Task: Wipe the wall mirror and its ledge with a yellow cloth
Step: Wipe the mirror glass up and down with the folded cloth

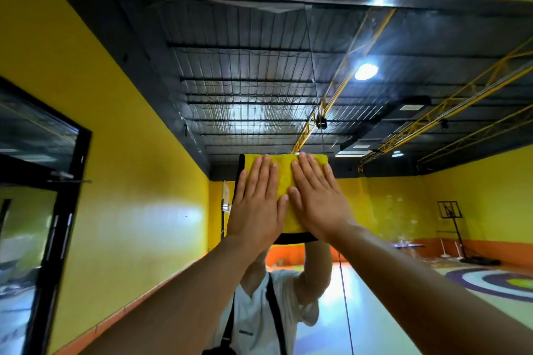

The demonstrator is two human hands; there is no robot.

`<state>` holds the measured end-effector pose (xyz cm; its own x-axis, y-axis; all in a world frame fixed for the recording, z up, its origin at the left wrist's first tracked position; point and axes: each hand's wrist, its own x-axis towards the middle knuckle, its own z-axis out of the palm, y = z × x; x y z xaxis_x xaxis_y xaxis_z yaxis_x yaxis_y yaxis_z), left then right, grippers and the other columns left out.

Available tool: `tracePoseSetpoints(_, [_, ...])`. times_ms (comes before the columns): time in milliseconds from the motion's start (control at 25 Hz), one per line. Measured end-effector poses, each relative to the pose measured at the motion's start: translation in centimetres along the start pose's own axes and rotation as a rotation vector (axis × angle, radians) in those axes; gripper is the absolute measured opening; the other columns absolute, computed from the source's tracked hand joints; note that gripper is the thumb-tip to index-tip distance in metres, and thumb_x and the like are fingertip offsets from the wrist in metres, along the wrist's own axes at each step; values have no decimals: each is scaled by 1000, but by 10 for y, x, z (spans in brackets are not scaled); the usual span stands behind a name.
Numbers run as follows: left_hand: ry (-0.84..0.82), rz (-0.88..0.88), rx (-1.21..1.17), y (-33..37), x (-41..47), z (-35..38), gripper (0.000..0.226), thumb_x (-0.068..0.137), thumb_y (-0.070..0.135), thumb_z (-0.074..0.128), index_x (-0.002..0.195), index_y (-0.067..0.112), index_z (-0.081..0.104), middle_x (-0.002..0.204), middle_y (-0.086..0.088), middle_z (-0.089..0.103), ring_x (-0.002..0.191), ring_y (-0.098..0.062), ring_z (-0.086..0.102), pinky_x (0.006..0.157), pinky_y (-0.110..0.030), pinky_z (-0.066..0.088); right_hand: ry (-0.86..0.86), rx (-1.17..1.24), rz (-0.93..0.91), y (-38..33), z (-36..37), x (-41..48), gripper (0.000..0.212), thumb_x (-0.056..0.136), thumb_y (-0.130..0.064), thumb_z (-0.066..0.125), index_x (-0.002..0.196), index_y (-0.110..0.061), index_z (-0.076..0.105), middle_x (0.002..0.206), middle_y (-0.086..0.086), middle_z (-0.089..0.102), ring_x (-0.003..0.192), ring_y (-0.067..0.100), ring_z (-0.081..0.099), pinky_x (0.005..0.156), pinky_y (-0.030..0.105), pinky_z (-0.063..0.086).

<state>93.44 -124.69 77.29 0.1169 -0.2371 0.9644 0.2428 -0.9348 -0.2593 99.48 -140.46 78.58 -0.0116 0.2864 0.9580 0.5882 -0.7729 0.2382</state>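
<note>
Found pressing a yellow cloth [284, 179] flat against the wall mirror [259, 81] with the left hand [256, 204] and the right hand [314, 202], set side by side, thumbs nearly touching over the cloth's middle. No clench and no pinch on either side: fingers straight and slightly spread, palms bearing on the fabric, so held by pressure against the glass alone.

Judged deliberate. Spreads the load across the whole pad, stops the cloth sliding down a vertical surface, and suits a reach at full arm's length, above the reflected shoulders.

Shows black edging [294, 238] just below the heels of the palms and along the side outboard of the left hand. Leaves yellow fabric exposed beyond the fingertips and between the two hands. Places the cloth high on the glass, at the reflected ceiling line.

Notes a thin vertical panel joint [313, 72] above the grip, running down behind the right hand.

Cannot see the ledge; presumably well below the grip, outside the view. Judged as working the upper glass, with the ledge not yet dealt with as far as can be told.

Containers: records only a dark bag [218, 351] on a shoulder strap [275, 314], reflected below the grip. Contents not visible.
</note>
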Motion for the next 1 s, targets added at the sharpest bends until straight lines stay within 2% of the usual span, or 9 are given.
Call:
tracePoseSetpoints(80, [35,-23,-21,2,2,0,64,107,40,25,161,6,27,170,-11,17,159,-25,10,126,-49,13,4,46,56,-6,6,-1,69,104,-52,9,163,-16,14,171,3,3,158,19,-7,126,37,-13])
tracePoseSetpoints(240, [37,-58,-8,5,2,4,63,107,38,20,162,9,23,171,-9,14,159,-23,7,128,-51,14,108,-3,54,-9,17,-4,64,108,-48,16,162,-15,24,171,6,13,159,21,5,127,46,3])
tracePoseSetpoints(400, [41,-79,-8,9,19,8,62,107,40,18,164,15,19,172,-7,11,160,-23,3,128,-52,12,144,-2,13,8,14,12,62,109,-45,19,162,-15,26,171,4,16,159,20,8,128,46,3])
tracePoseSetpoints(600, [15,-136,2,35,51,17,63,107,43,10,165,17,7,173,-7,-2,159,-22,-9,128,-51,3,142,0,-13,49,10,32,62,107,-46,18,162,-18,26,170,2,18,158,18,11,129,46,5])
tracePoseSetpoints(840, [6,-71,-54,115,78,31,65,106,42,10,165,16,8,173,-8,-2,159,-23,-8,128,-50,-2,113,-58,7,135,-5,11,62,106,-46,20,163,-20,24,171,-1,16,158,16,10,129,44,5])
tracePoseSetpoints(1000, [-20,-91,-52,139,91,31,62,108,42,11,165,18,9,173,-4,1,159,-20,-7,128,-47,-5,43,-32,-1,162,-15,8,67,104,-52,14,164,-21,17,172,-1,11,159,15,2,129,42,-2])
